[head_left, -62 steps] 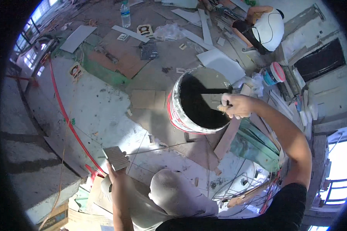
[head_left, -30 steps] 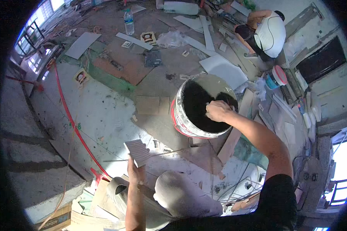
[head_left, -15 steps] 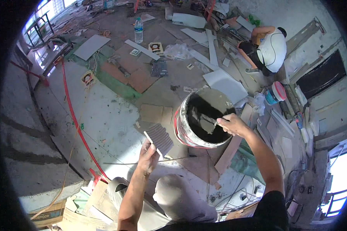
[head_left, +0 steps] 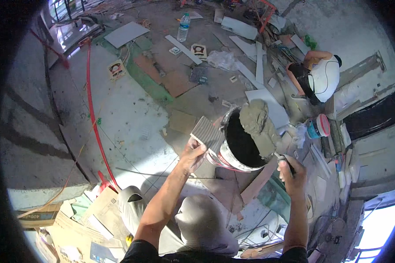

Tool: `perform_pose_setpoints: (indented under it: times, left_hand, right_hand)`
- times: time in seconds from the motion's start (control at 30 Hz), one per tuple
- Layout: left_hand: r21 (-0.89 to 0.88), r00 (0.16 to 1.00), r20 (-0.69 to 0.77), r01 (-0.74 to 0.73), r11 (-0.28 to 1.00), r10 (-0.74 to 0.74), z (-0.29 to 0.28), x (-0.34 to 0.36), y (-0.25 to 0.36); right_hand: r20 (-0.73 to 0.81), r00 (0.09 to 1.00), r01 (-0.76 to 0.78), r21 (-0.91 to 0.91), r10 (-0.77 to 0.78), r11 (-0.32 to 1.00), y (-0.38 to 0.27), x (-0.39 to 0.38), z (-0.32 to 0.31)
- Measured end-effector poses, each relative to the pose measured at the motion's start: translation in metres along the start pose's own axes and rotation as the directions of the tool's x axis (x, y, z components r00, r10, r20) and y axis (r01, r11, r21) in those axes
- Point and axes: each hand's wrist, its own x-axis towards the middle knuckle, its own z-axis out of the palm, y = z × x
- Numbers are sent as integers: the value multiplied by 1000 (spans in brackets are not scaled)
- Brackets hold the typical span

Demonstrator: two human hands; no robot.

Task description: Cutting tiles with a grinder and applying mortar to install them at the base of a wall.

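My left hand [head_left: 191,157] grips a small ridged tile [head_left: 207,131] by its lower edge, at the left rim of the bucket. My right hand [head_left: 294,172] is closed on the handle of a trowel [head_left: 277,155], whose blade is buried under a thick lump of grey mortar [head_left: 256,120] held up over the bucket. The white-and-red bucket [head_left: 235,162] has a dark inside, partly hidden by the mortar.
A crouching person [head_left: 322,81] in a white top works at the right, near a smaller bucket [head_left: 318,128]. Boards [head_left: 265,101], a plastic bottle [head_left: 183,30], plastic bags [head_left: 221,59], cardboard [head_left: 98,219] and a red hose [head_left: 92,114] lie about the floor.
My left hand has risen rightward with the tile to the bucket. My right hand has swung rightward, and the trowel, earlier down in the bucket, now holds up a mound of mortar.
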Motion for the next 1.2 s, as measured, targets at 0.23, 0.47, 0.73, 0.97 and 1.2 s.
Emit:
perform_pose_setpoints:
  times: [0.23,0.47,0.73,0.97,1.2]
  left_hand:
    - [-19,988,121,-97,995,98,22,0,4]
    - [-101,983,130,-114,988,127,27,-5,19]
    - [-112,972,151,-165,980,181,35,-3,22]
    - [-143,965,206,-136,980,164,41,4,32]
    - [-103,972,214,-79,992,100,45,4,41]
  right_hand:
    - [41,855,467,-492,-516,735,-28,-22,62]
    - [6,830,513,-399,-558,759,-36,-32,77]
    - [-52,789,519,-475,-612,711,-40,-50,78]
    - [-73,823,472,-466,-564,749,-54,-51,78]
    - [-334,834,320,-352,-438,879,-39,-53,55]
